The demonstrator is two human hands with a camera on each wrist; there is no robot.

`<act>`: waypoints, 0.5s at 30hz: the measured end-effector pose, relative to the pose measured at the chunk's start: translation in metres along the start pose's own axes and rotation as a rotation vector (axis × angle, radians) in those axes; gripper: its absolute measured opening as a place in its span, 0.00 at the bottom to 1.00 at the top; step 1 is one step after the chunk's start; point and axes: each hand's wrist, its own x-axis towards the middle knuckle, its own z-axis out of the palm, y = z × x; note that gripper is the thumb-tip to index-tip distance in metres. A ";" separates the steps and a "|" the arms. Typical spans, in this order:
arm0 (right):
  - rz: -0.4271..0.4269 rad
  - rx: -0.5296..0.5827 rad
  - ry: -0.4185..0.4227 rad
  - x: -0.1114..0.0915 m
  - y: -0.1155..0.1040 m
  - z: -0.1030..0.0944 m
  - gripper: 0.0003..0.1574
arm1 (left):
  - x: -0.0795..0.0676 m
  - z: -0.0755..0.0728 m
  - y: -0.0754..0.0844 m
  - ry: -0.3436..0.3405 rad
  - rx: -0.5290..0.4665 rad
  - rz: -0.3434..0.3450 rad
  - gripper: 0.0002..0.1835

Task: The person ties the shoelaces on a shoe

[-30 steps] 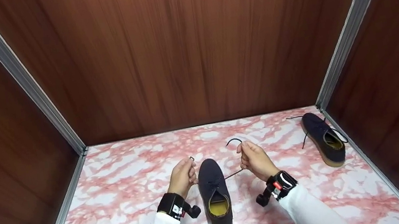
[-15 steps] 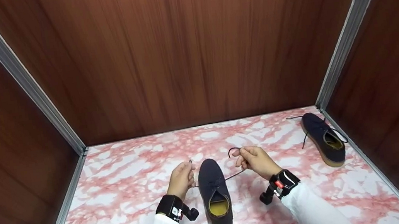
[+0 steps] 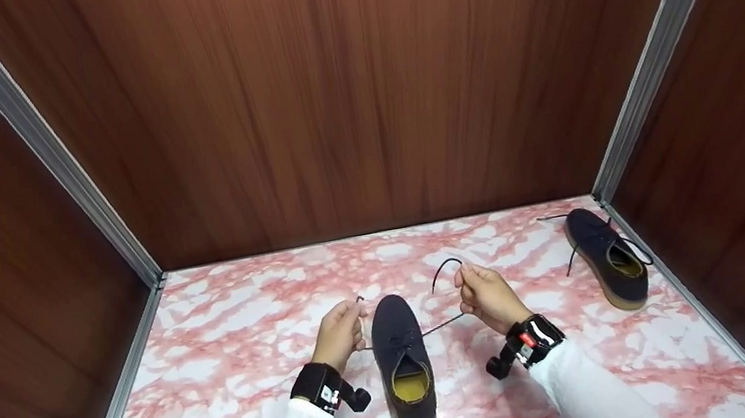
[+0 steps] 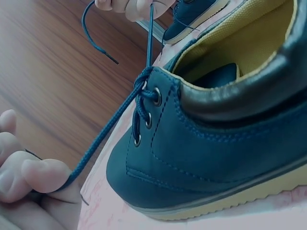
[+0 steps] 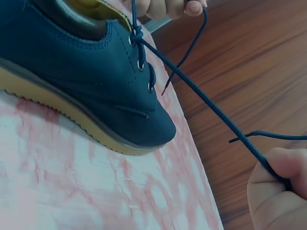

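A dark blue lace-up shoe (image 3: 393, 315) stands toe-away between the two hands, its yellow lining showing. My left hand (image 3: 338, 334) grips one end of its shoelace (image 4: 103, 134) on the left side; a short tip pokes out above the fingers. On the other side, my right hand (image 3: 490, 294) holds the opposite lace end (image 5: 206, 98), whose loose tip curls over above the fingers. Both lace lengths run taut from a crossed knot (image 5: 137, 34) at the top eyelets. Neither hand touches the shoe's body.
A matching shoe (image 3: 601, 253) with loose laces lies at the far right by the side rail. Brown wood-grain panels (image 3: 356, 94) enclose the back and sides of the pink-and-white marbled surface (image 3: 232, 301).
My right hand dips slightly, then rises and shifts a little to the right, with the lace tip hanging longer. The left hand stays almost still, and the shoe keeps its place.
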 end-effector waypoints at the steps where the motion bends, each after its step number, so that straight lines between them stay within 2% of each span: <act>1: 0.000 -0.007 0.004 -0.001 -0.001 -0.001 0.25 | 0.000 -0.001 0.000 0.003 0.000 -0.005 0.13; 7: 0.008 -0.046 0.036 -0.002 0.003 -0.008 0.25 | -0.003 -0.006 -0.002 0.036 0.042 -0.018 0.13; 15: 0.068 -0.092 0.107 -0.001 0.015 -0.017 0.24 | -0.004 -0.011 -0.010 0.083 0.106 -0.019 0.17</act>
